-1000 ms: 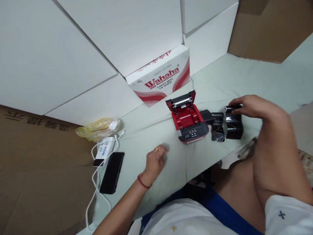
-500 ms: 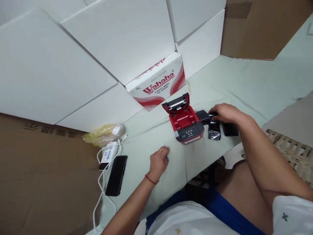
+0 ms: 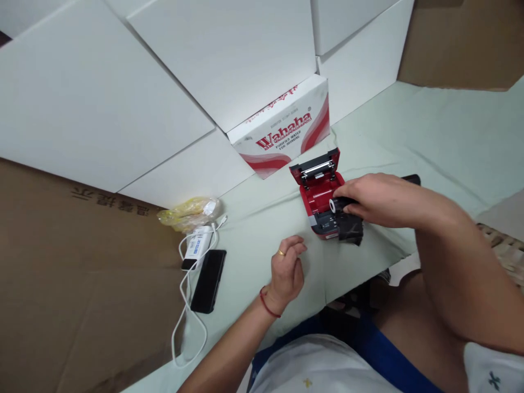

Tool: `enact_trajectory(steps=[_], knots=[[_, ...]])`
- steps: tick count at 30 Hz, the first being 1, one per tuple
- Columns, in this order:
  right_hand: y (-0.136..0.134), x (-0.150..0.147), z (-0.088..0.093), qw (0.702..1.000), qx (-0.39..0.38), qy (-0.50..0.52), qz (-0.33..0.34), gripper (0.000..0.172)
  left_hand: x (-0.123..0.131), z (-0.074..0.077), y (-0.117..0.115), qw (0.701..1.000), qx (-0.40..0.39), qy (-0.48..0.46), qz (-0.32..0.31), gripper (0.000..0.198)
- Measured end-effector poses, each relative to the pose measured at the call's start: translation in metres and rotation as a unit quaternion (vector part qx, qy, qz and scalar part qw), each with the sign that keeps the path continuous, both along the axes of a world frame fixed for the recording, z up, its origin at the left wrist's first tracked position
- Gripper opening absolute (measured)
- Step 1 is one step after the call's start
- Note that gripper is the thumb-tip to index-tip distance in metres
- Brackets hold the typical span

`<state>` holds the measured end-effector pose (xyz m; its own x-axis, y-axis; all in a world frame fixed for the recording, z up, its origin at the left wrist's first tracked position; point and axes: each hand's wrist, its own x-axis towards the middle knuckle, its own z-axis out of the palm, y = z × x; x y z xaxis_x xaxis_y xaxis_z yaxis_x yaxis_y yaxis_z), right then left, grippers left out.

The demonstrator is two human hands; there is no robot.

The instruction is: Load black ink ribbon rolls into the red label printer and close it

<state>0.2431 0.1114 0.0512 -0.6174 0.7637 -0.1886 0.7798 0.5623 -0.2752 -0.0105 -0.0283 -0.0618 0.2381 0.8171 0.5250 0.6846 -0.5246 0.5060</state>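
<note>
Right of centre, the right hand point(image 3: 380, 199) grips the black-wrapped roll point(image 3: 338, 206) over the red printer point(image 3: 316, 190), whose open bay probably wants it lowered level, while the left hand point(image 3: 286, 270) rests loosely curled and empty on the table point(image 3: 245, 229).

- The light is bright, even and indoor; the white boxes point(image 3: 229, 60) across the upper half of the frame are nearly washed out and show little surface detail.
- Shadows are soft: there is a faint one beside the left hand point(image 3: 286, 270) on the pale green table cover point(image 3: 429, 136) and a darker one below the table edge at lower centre.
- There is no hard glare; the black phone point(image 3: 208, 281) at centre left gives only a dull sheen.
- Wide-angle distortion makes the box edges lean and bow toward the corners.
- The right hand point(image 3: 376, 199) and the black-wrapped roll point(image 3: 350, 226) look slightly soft.
- The large print on the Wahaha carton point(image 3: 286, 128) is readable, but its small print is smeared.
</note>
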Motion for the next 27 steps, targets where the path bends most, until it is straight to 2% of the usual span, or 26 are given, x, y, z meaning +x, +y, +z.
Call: enact_trajectory(steps=[3, 6, 11, 16, 18, 21, 24, 27], knots=[[0.007, -0.036, -0.011, 0.997, -0.004, -0.064, -0.048, 0.031, 0.018, 0.018, -0.001, 0.998, 0.009, 0.037, -0.057, 0.056], [0.013, -0.055, -0.018, 0.995, -0.003, -0.065, -0.072, 0.037, 0.028, 0.027, 0.003, 0.991, -0.035, 0.087, -0.092, 0.067], [0.022, -0.068, -0.034, 0.994, -0.011, -0.068, -0.081, 0.04, 0.034, 0.031, 0.013, 0.979, -0.112, 0.157, -0.071, 0.06], [0.034, -0.075, -0.049, 0.993, -0.009, -0.083, -0.08, 0.039, 0.04, 0.037, 0.022, 0.978, -0.143, 0.143, -0.057, 0.059], [0.033, -0.072, -0.045, 0.994, -0.008, -0.081, -0.066, 0.038, 0.043, 0.04, 0.025, 0.977, -0.159, 0.135, -0.046, 0.056], [0.022, -0.06, -0.025, 0.999, 0.009, -0.04, -0.028, 0.035, 0.047, 0.044, 0.027, 0.973, -0.183, 0.135, -0.032, 0.048], [0.014, -0.044, -0.005, 0.991, 0.094, 0.063, -0.068, 0.046, 0.051, 0.049, 0.026, 0.969, -0.207, 0.126, -0.037, 0.039], [0.02, -0.033, -0.005, 0.973, 0.172, 0.137, -0.074, 0.055, 0.055, 0.054, 0.025, 0.968, -0.228, 0.098, -0.042, 0.031]])
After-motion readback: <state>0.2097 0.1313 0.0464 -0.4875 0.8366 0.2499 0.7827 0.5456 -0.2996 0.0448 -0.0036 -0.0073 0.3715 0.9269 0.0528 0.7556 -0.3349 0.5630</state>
